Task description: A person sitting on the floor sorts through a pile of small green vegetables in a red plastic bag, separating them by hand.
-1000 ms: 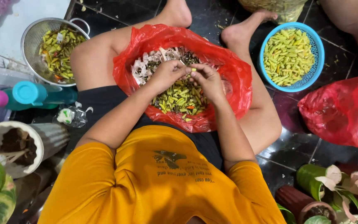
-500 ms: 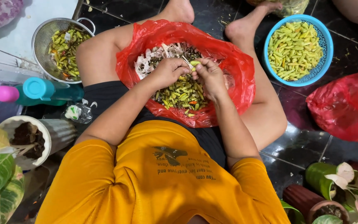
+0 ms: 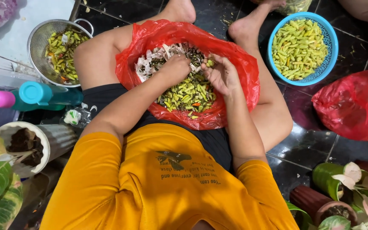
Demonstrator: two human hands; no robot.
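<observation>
A red plastic bag (image 3: 239, 64) lies open on my lap, holding a pile of small green chilies (image 3: 188, 93) and pale stem scraps (image 3: 152, 59). My left hand (image 3: 173, 68) rests curled on the pile near the scraps, its fingers closed around chilies. Just to its right, my right hand (image 3: 222, 76) pinches one green chili (image 3: 210, 63) at its fingertips. The two hands are a little apart above the bag's middle.
A metal colander (image 3: 37, 40) with chilies stands at the far left and a blue basket (image 3: 324, 64) of green chilies at the far right. Another red bag (image 3: 354, 106) lies right. A teal bottle (image 3: 43, 94) and potted plants (image 3: 341, 187) flank me.
My hands, pressed together over one chili before, have drawn slightly apart. The left has dropped onto the pile. The view has shifted a little.
</observation>
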